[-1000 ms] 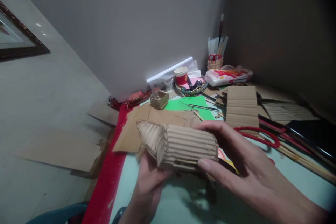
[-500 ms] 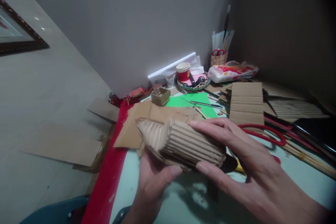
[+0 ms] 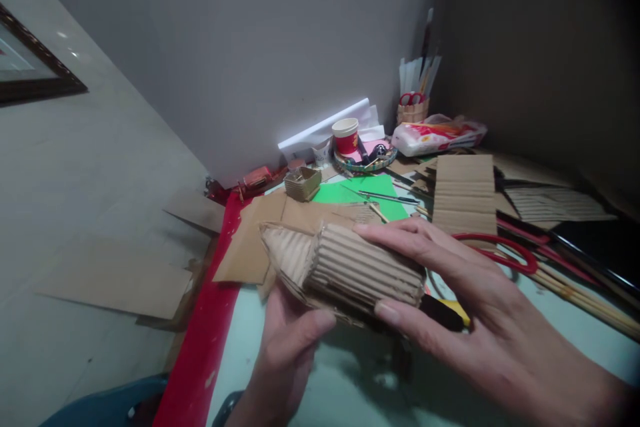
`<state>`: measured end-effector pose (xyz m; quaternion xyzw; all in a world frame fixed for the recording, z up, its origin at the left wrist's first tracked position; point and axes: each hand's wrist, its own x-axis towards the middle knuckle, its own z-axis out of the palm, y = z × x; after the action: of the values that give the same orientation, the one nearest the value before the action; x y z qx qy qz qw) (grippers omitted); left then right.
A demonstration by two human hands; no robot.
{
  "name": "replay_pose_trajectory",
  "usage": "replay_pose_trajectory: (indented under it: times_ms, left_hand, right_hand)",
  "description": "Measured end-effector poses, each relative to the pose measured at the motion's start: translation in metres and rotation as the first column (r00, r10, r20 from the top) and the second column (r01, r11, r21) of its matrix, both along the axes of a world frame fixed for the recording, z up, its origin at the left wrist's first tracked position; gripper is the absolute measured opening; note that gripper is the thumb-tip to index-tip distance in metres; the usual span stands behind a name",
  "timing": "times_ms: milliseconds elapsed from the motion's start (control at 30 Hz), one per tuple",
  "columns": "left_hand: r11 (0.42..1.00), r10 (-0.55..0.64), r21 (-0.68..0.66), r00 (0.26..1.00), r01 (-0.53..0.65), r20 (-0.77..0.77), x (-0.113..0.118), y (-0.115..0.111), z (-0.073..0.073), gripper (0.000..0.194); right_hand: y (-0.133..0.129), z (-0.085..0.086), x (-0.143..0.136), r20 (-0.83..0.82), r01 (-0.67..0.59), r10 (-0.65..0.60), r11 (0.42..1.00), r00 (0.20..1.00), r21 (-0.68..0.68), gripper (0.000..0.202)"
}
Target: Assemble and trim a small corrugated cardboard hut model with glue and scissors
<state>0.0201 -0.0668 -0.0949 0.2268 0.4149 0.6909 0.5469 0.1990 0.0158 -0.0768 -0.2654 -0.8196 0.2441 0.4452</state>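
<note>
A corrugated cardboard model (image 3: 367, 267) is held above the table, its pointed end toward the left. My left hand (image 3: 295, 347) supports it from below, with the thumb along its lower edge; the other fingers are mostly hidden under it. Across the right part of the ridged piece, my right hand (image 3: 465, 293) grips with fingers on the top side and thumb on the near side. Just behind that end, a black and yellow tool (image 3: 447, 312) shows partly between my right fingers and thumb.
Flat cardboard (image 3: 245, 240) and green paper (image 3: 383, 190) lie behind the model. Red-handled scissors (image 3: 505, 250) and sticks (image 3: 570, 290) are at the right. A small cardboard box (image 3: 303, 183), a red cup (image 3: 345, 137) and a tissue pack (image 3: 440, 135) stand farther back.
The cardboard model has tilted slightly in my hands, and its ridged piece sits a little more to the left. My left thumb has shifted slightly left. The view has moved slightly.
</note>
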Motion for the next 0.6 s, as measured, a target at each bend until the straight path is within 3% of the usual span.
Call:
replay_pose_trajectory:
  times_ms: [333,467,600]
  left_hand:
    - [0.998,0.015,0.055,0.999,-0.018,0.045,-0.001,0.000,-0.001,0.080]
    - [0.999,-0.012,0.038,1.000,0.013,-0.018,-0.001,-0.003,0.000,0.071]
    - [0.999,-0.022,-0.026,0.994,0.019,-0.109,-0.005,-0.007,-0.002,0.076]
  right_hand:
    - [-0.005,-0.001,0.002,-0.049,0.020,-0.020,1.000,0.999,0.014,0.042]
    - [-0.006,-0.006,0.004,-0.030,0.013,-0.013,1.000,0.999,-0.002,0.044]
    - [-0.008,-0.014,0.004,-0.025,-0.022,0.023,0.999,0.999,0.025,0.048]
